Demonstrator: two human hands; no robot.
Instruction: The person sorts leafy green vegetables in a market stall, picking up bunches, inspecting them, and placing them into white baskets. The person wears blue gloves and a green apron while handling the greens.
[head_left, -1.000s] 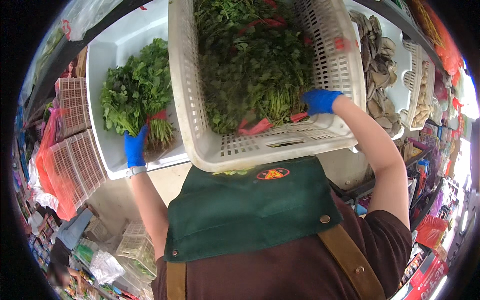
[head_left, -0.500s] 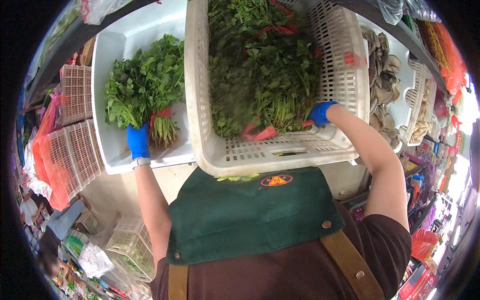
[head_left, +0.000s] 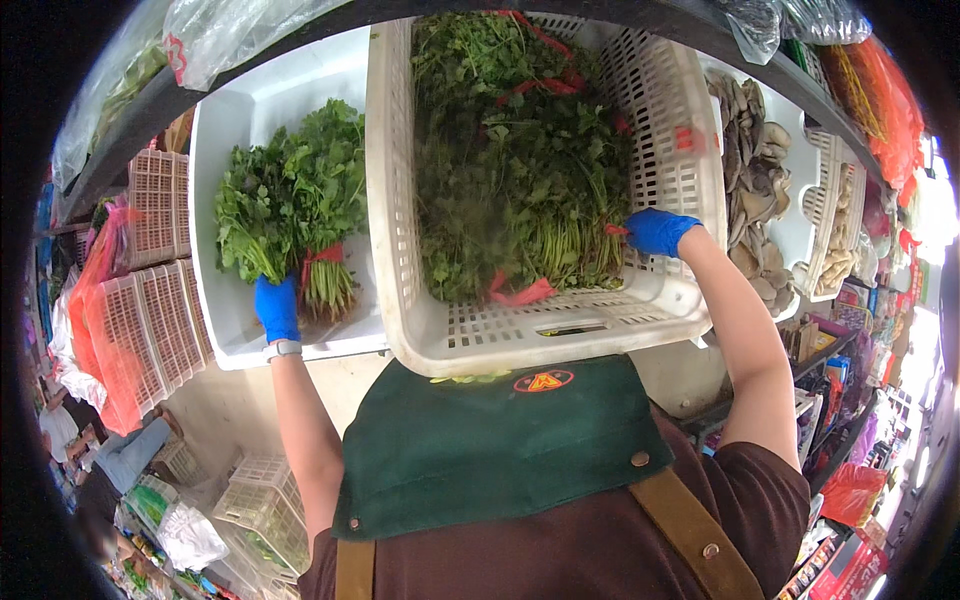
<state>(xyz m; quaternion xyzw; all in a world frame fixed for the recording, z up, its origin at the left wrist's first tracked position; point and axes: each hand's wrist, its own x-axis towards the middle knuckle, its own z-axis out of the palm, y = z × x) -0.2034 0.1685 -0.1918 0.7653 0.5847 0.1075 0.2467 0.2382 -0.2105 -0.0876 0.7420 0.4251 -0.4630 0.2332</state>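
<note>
My left hand [head_left: 277, 308], in a blue glove, is closed around the stem end of a leafy green bunch that looks like cilantro [head_left: 260, 210]; the leaves hide its fingertips. Beside it, another bunch with a red tie [head_left: 327, 255] lies in the same white foam box [head_left: 225, 338]. My right hand [head_left: 660, 233], also gloved in blue, reaches over the right side of a white plastic crate [head_left: 480, 345]. Its fingers are closed at a red tie [head_left: 616, 230] on a cilantro bunch [head_left: 560, 250]. More red-tied bunches fill the crate.
To the right, grey mushrooms [head_left: 755, 190] lie in another white box. Pinkish crates [head_left: 160, 310] with orange netting stand at the left. A dark bar [head_left: 300, 38] with plastic bags crosses the far side. A person [head_left: 110, 480] is at the lower left.
The boxes and crate sit lower in the picture. My right hand has shifted right and away from me relative to the crate, showing more of the glove. My left hand stays on its bunch.
</note>
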